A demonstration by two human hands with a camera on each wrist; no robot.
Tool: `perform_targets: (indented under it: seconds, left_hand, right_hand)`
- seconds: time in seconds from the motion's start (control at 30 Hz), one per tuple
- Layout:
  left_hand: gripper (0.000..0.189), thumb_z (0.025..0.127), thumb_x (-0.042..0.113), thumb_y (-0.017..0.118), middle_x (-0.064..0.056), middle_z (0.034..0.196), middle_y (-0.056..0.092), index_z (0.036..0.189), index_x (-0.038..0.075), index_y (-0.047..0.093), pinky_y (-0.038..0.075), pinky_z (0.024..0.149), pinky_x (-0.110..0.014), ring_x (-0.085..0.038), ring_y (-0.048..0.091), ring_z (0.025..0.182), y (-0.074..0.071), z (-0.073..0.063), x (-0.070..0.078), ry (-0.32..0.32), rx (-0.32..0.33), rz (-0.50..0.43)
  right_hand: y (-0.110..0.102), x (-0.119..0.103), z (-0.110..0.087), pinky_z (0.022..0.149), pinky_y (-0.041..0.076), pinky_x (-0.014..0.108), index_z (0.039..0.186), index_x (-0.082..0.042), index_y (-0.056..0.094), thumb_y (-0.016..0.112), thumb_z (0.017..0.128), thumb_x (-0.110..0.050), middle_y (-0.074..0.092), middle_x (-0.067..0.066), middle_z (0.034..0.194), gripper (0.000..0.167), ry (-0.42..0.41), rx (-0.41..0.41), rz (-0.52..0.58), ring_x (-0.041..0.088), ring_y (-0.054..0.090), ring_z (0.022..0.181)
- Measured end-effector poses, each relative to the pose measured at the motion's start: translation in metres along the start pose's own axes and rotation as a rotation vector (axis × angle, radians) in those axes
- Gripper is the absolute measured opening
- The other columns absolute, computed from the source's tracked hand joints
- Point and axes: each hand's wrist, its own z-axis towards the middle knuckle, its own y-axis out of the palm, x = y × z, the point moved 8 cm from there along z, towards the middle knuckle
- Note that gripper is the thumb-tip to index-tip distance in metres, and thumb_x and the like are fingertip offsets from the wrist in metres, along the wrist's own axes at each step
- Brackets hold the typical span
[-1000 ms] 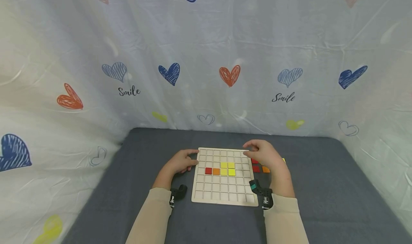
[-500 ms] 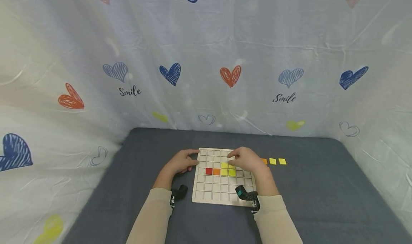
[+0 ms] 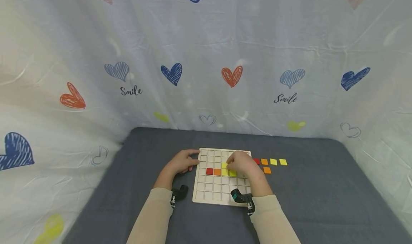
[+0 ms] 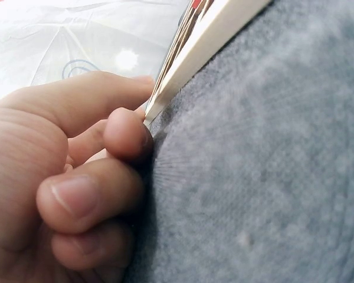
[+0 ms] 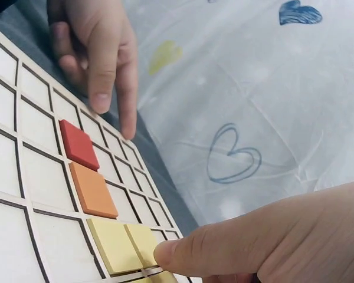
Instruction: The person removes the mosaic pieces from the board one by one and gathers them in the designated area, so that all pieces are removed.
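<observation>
As yellow tiles (image 3: 224, 172) lie on the board (image 3: 209, 187), lower centre of the frame, the nearer right hand (image 3: 241, 162) overlaps their upper right; whether it grips one, I cannot tell. The left hand (image 3: 181, 161), index finger straight, touches the board's left edge.

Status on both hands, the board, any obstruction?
Left hand touching left edge of board. Right hand at yellow tile. Board partly filled; right hand partly blocks view.

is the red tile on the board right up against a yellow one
No, an orange tile sits between the red tile and the nearest yellow tile in that row of the board.
</observation>
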Motion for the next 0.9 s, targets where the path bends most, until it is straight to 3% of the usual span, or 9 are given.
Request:
perform_targets:
  seconds: [0.23, 0.53, 0.73, 0.9]
  left_hand:
    - [0.055, 0.097, 0.022, 0.073, -0.007, 0.058, 0.06, 0.15, 0.016, 0.056, 0.036, 0.04, -0.031, -0.012, 0.032, 0.036, 0.0, -0.001, 0.001, -0.005, -0.01, 0.001]
    - [0.055, 0.097, 0.022, 0.073, -0.007, 0.057, 0.06, 0.149, 0.017, 0.056, 0.036, 0.04, -0.03, -0.012, 0.033, 0.036, 0.001, 0.0, -0.001, -0.007, -0.011, -0.002]
    - [0.055, 0.097, 0.022, 0.073, -0.008, 0.057, 0.06, 0.149, 0.017, 0.056, 0.036, 0.04, -0.031, -0.013, 0.033, 0.036, 0.001, 0.001, -0.001, -0.006, -0.01, 0.007]
    - [0.055, 0.097, 0.022, 0.074, -0.007, 0.057, 0.06, 0.149, 0.017, 0.056, 0.036, 0.04, -0.031, -0.013, 0.033, 0.036, 0.0, 0.001, 0.0, -0.004, -0.007, 0.014]
  right_hand:
    - [0.001, 0.001, 0.002, 0.085, 0.054, 0.046, 0.102, -0.01, 0.078, 0.084, 0.085, -0.013, 0.07, 0.007, 0.109, 0.018, 0.017, 0.015, 0.011, 0.025, 0.063, 0.094]
    - [0.0, -0.004, 0.005, 0.078, 0.053, 0.043, 0.101, -0.012, 0.076, 0.086, 0.082, -0.015, 0.07, 0.004, 0.104, 0.023, -0.014, 0.048, -0.084, 0.023, 0.061, 0.088]
    - [-0.014, -0.01, -0.002, 0.089, 0.052, 0.05, 0.109, -0.013, 0.075, 0.084, 0.086, -0.017, 0.067, 0.012, 0.117, 0.025, -0.056, 0.065, 0.018, 0.031, 0.062, 0.108]
    - [-0.032, -0.016, -0.012, 0.087, 0.049, 0.048, 0.112, -0.013, 0.074, 0.08, 0.089, -0.017, 0.065, 0.01, 0.112, 0.024, -0.097, 0.09, 0.076, 0.029, 0.059, 0.103]
